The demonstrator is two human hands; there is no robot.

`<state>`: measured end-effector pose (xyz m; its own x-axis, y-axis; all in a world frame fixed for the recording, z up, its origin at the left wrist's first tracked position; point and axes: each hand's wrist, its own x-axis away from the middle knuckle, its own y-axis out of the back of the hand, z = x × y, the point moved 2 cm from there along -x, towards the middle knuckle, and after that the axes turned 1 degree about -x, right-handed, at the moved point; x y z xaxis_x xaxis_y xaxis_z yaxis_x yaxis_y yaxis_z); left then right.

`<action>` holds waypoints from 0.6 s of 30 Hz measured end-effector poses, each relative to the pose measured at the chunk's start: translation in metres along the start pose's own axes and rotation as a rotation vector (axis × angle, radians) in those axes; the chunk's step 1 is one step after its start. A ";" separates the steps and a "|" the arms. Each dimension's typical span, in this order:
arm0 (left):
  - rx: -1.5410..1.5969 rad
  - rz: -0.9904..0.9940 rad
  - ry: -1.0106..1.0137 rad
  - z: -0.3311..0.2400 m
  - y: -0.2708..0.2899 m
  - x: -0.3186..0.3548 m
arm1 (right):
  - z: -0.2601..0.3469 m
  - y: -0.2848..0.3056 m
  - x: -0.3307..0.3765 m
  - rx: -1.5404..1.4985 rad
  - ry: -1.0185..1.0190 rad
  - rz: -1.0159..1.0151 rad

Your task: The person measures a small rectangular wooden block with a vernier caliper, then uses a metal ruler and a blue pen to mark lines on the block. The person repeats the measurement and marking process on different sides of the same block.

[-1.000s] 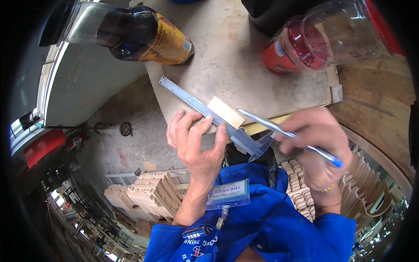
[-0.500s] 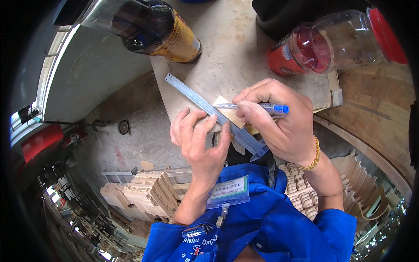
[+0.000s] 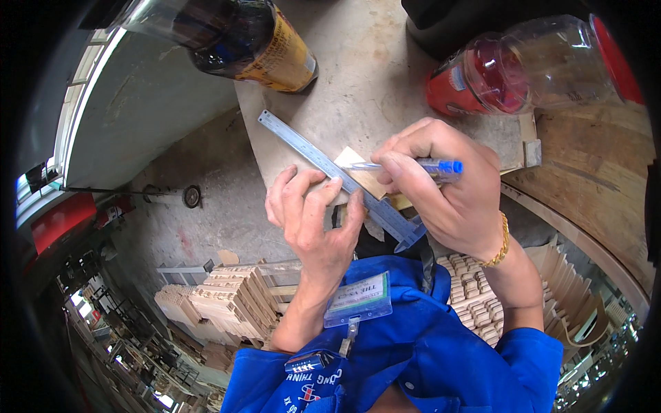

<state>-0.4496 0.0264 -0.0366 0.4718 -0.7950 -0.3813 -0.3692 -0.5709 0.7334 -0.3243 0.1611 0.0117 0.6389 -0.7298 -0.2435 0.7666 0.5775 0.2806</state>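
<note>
A metal vernier caliper (image 3: 296, 141) lies slantwise across a small pale wooden piece (image 3: 370, 184) near the table's front edge. My left hand (image 3: 313, 224) is closed on the caliper, its fingertips and thumb pressing along the beam. The caliper's jaws point toward my body at the lower right end. In a pinch, my right hand (image 3: 458, 186) grips a clear ballpoint pen with a blue end (image 3: 449, 167). The pen's tip is at the wood, just beside the caliper's upper edge. Part of the wood is hidden under the caliper and my fingers.
A dark bottle with a yellow label (image 3: 279, 58) stands at the table's far left. On the right are a clear jar with a red lid (image 3: 551, 62) and a black object (image 3: 461, 24). Stacked wooden parts (image 3: 231, 303) lie below, beyond the grey tabletop (image 3: 358, 76).
My right hand and the pen have shifted slightly to the right. The left hand keeps its hold on the caliper, and the view has moved a little.
</note>
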 end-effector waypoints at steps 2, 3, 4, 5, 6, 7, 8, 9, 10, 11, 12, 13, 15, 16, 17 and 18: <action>-0.007 0.001 -0.003 0.000 0.000 0.000 | -0.003 -0.004 -0.003 -0.004 0.023 -0.004; -0.007 0.000 -0.005 0.000 0.000 0.000 | -0.004 -0.005 -0.004 0.000 0.036 -0.005; -0.010 0.002 -0.005 0.000 0.000 0.000 | -0.004 -0.004 -0.004 -0.003 0.044 -0.002; -0.009 0.002 -0.006 0.000 0.000 0.000 | -0.003 -0.003 -0.003 0.001 0.048 0.003; -0.007 0.002 -0.007 0.000 0.000 0.000 | -0.003 -0.002 -0.003 0.006 0.051 0.008; -0.006 0.004 -0.007 0.000 0.000 0.000 | -0.001 0.000 -0.001 0.017 0.027 0.016; -0.004 0.005 -0.006 -0.001 0.000 0.000 | 0.001 0.003 0.001 0.028 0.004 0.023; -0.003 0.006 -0.005 -0.001 0.000 0.000 | 0.002 0.004 0.002 0.039 0.000 0.020; -0.002 0.004 -0.005 0.000 0.000 0.000 | 0.001 0.003 0.002 0.029 -0.011 0.022; -0.001 0.003 -0.004 0.000 0.000 0.000 | 0.001 0.001 0.001 0.019 -0.004 0.012; 0.003 0.004 -0.003 0.000 0.000 0.000 | 0.001 0.000 0.001 0.010 0.019 -0.007; -0.001 0.002 -0.006 -0.001 0.000 0.000 | 0.000 -0.002 0.000 -0.003 0.013 -0.008; -0.002 -0.003 -0.009 0.000 -0.001 0.000 | -0.003 -0.005 -0.003 -0.017 0.022 -0.021; -0.005 -0.002 -0.010 0.000 -0.001 0.000 | -0.002 -0.005 -0.003 -0.006 0.044 -0.023; -0.004 -0.001 -0.010 0.000 -0.001 0.000 | 0.000 -0.004 -0.002 0.014 0.050 -0.018; 0.000 0.000 -0.008 0.000 -0.001 0.000 | 0.001 -0.002 -0.001 0.040 0.049 -0.010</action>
<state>-0.4490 0.0268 -0.0367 0.4656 -0.7967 -0.3853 -0.3692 -0.5706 0.7336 -0.3266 0.1602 0.0124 0.6343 -0.7160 -0.2917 0.7705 0.5544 0.3146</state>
